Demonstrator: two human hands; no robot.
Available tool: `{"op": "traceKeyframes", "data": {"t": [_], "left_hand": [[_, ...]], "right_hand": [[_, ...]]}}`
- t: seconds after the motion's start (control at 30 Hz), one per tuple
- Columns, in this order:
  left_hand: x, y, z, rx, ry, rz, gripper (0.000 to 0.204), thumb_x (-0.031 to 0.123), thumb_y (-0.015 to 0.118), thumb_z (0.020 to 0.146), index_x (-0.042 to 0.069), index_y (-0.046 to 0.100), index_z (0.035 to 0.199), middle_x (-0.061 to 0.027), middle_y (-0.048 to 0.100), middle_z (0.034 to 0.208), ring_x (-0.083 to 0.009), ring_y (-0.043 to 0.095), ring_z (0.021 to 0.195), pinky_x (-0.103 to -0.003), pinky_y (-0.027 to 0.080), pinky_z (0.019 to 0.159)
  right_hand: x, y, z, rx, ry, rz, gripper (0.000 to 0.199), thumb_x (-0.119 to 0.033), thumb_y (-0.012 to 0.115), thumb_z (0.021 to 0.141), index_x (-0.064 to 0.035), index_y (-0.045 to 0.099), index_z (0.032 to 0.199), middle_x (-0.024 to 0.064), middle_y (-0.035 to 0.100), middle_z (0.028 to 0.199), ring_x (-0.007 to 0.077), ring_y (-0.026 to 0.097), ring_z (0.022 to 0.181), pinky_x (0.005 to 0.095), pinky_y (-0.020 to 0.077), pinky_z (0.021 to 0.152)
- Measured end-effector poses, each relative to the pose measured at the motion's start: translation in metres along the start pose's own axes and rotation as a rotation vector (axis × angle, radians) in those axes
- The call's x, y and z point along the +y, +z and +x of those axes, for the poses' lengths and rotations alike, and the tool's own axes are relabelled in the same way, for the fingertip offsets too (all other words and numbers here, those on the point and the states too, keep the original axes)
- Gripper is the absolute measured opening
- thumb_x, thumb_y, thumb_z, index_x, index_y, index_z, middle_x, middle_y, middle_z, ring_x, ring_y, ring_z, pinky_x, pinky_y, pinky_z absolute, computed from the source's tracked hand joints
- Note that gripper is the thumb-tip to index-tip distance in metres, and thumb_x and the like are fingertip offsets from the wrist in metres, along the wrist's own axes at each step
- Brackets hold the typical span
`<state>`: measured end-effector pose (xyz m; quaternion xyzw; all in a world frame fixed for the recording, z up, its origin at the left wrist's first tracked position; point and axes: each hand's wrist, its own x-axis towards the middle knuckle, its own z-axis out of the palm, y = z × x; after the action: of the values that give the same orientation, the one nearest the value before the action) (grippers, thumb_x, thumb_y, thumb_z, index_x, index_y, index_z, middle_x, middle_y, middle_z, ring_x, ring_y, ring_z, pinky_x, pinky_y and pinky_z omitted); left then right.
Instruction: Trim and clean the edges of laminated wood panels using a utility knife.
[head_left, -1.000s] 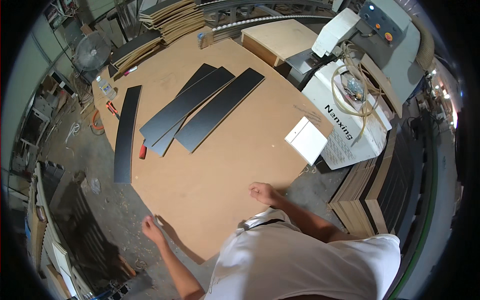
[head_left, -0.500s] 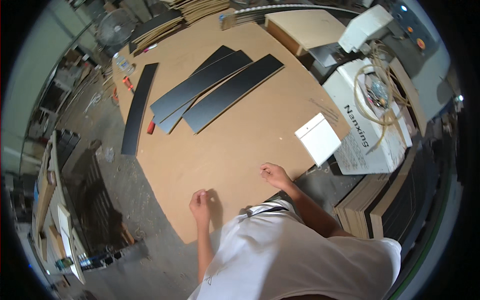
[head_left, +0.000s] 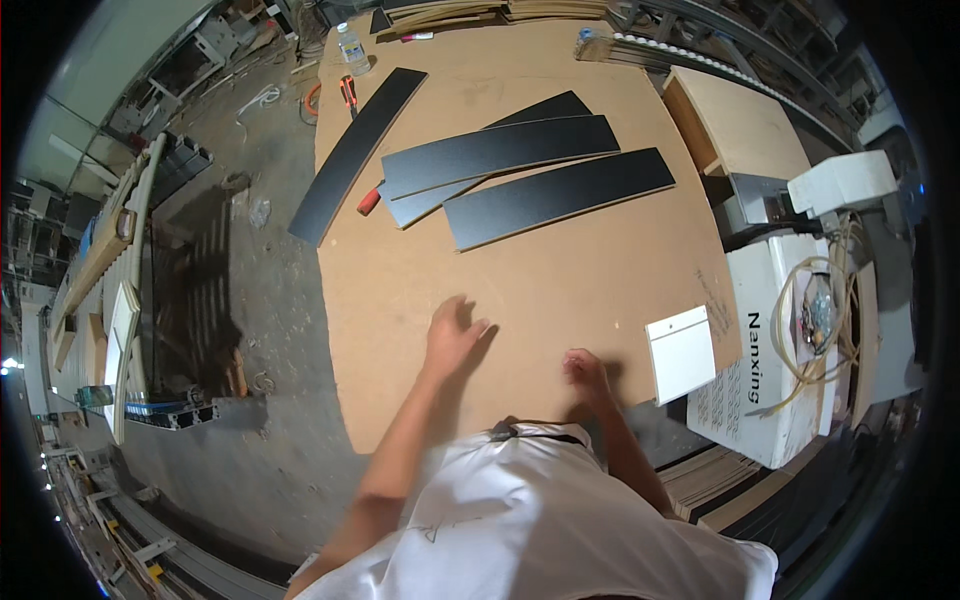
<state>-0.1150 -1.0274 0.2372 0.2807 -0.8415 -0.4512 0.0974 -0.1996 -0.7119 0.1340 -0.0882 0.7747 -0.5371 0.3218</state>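
Black boards (head_left: 500, 157) lie upper centre of frame on the tan tabletop (head_left: 530, 295) — likely stiff, fairly light, slick-faced; best gripped by the long edges. My left hand (head_left: 455, 340) is half spread, empty; my right hand (head_left: 587, 376) curls loosely — can't tell if it holds anything.

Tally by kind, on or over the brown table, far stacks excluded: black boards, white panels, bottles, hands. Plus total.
Black boards: 4 (one partly covered)
White panel: 1
Bottle: 1
Hands: 2 (left hand, right hand)
Total: 8
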Motion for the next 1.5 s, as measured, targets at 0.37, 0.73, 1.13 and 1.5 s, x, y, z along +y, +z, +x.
{"op": "traceKeyframes", "data": {"t": [0.37, 0.73, 1.13, 1.5], "left_hand": [[0.057, 0.053, 0.237, -0.491, 0.275, 0.741, 0.121, 0.054, 0.088, 0.056, 0.002, 0.031, 0.149, -0.0272, 0.03, 0.153, -0.041, 0.03, 0.143, -0.064, 0.025, 0.113], [0.013, 0.042, 0.156, -0.34, 0.216, 0.596, 0.113, 0.045, 0.083, 0.057, 0.009, 0.03, 0.151, -0.0257, 0.041, 0.141, -0.041, 0.039, 0.133, -0.06, 0.031, 0.105], [-0.059, -0.072, -0.065, -0.36, -0.038, 0.541, 0.107, 0.04, 0.088, 0.056, 0.008, 0.037, 0.144, -0.0263, 0.035, 0.141, -0.044, 0.032, 0.134, -0.062, 0.021, 0.113], [-0.067, -0.104, -0.124, 0.085, -0.248, 0.306, 0.113, 0.053, 0.081, 0.068, 0.0, 0.026, 0.152, -0.0271, 0.027, 0.155, -0.0423, 0.019, 0.148, -0.065, 0.008, 0.116]], "right_hand": [[-0.078, 0.004, 0.07, 0.138, 0.032, 0.141, 0.022, -0.018, 0.06, 0.095, -0.0002, 0.064, 0.108, 0.0041, 0.064, 0.084, 0.0091, 0.06, 0.066, 0.024, 0.0487, 0.056], [-0.28, -0.003, 0.293, 0.093, -0.732, -0.855, 0.069, -0.023, 0.08, 0.072, -0.0071, 0.053, 0.134, 0.0243, 0.048, 0.14, 0.0398, 0.044, 0.132, 0.0516, 0.0393, 0.105], [-0.328, 0.055, 0.426, -0.619, -0.794, -1.474, 0.125, -0.03, 0.086, 0.052, -0.0174, 0.02, 0.157, 0.0258, 0.037, 0.144, 0.0411, 0.034, 0.138, 0.0538, 0.0345, 0.11], [-0.315, 0.046, 0.296, -0.636, -0.858, -1.307, 0.118, -0.037, 0.084, 0.047, -0.0226, 0.036, 0.154, 0.0302, 0.048, 0.132, 0.0467, 0.046, 0.124, 0.0519, 0.0373, 0.106]]}}
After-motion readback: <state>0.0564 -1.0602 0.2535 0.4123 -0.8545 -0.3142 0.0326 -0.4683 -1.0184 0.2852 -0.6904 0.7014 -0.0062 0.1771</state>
